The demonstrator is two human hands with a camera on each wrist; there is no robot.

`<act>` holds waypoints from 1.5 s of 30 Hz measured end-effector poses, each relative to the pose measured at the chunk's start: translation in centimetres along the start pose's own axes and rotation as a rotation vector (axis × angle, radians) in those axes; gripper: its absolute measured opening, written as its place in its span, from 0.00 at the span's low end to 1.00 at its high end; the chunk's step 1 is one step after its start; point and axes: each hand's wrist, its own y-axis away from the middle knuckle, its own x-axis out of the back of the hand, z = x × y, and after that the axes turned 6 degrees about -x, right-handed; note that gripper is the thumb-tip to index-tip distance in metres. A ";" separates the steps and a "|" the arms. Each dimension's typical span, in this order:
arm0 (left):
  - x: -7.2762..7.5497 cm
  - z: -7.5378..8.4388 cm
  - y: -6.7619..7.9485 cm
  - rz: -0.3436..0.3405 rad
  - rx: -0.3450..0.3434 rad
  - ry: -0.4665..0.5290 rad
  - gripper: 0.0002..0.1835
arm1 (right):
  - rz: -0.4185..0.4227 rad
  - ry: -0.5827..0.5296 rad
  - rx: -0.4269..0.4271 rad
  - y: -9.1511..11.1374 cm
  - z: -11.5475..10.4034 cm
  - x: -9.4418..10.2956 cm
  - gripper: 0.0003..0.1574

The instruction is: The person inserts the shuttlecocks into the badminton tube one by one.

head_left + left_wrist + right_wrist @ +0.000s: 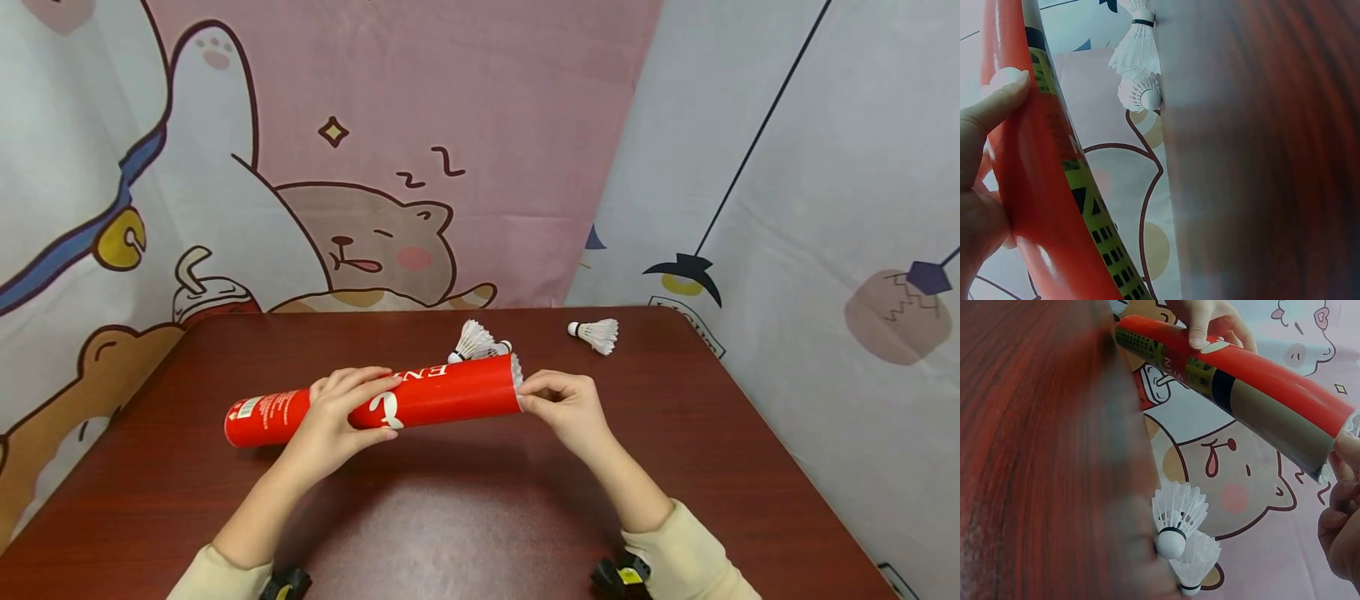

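Observation:
A red shuttlecock tube (pixel 465 387) is held at a slant above the table, its right end higher than its left. My left hand (pixel 330 417) grips it around the middle, thumb on the near side. White feathers of a shuttlecock (pixel 516 371) show at the tube's right mouth. There my right hand (pixel 566 408) pinches the feathered edge between thumb and forefinger; most of that shuttlecock is hidden inside the tube. The right wrist view shows the same feathers (pixel 1352 424) beside the right hand's fingers (pixel 1344 509).
Behind the tube, two white shuttlecocks (pixel 472 340) lie close together on the brown table (pixel 420 517), one partly hidden. Another shuttlecock (pixel 597 335) lies at the back right. A cartoon-printed cloth (pixel 480 100) hangs behind the table.

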 end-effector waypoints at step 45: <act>0.0 -0.3 0.1 0.009 0.015 -0.003 0.40 | 0.186 0.085 -0.167 -1.7 -0.1 3.3 0.11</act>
